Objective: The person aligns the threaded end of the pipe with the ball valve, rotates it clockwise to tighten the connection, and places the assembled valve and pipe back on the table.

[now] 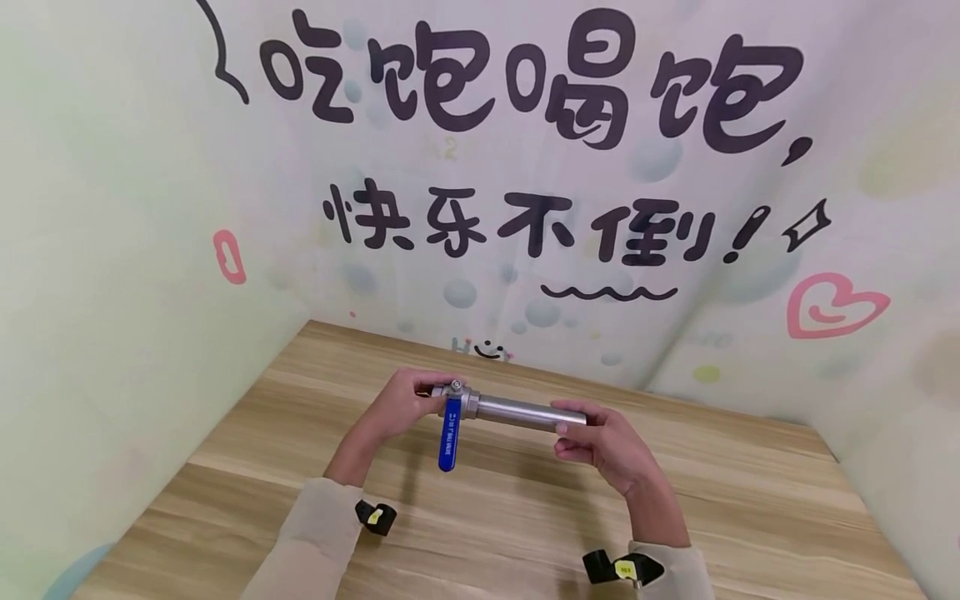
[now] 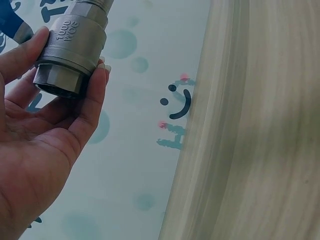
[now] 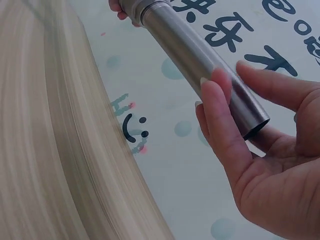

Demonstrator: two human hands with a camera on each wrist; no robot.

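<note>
A steel ball valve (image 1: 470,402) with a blue lever handle (image 1: 448,440) is joined to a straight metal pipe (image 1: 517,411), and both are held up over the table. My left hand (image 1: 399,406) grips the valve body at its free end, thumb on one side and fingers on the other. In the left wrist view the valve (image 2: 71,44) shows raised lettering and a hex end opening. At the pipe's far end, my right hand (image 1: 617,446) holds it between thumb and fingers. The right wrist view shows the pipe (image 3: 200,62) with its open end near the palm.
Beneath the hands lies a wood-grain table (image 1: 480,508). A pale printed cloth (image 1: 465,158) with large black characters rises behind it and along the sides. Each sleeve carries a black wrist device, the left device (image 1: 375,517) and the right device (image 1: 622,568).
</note>
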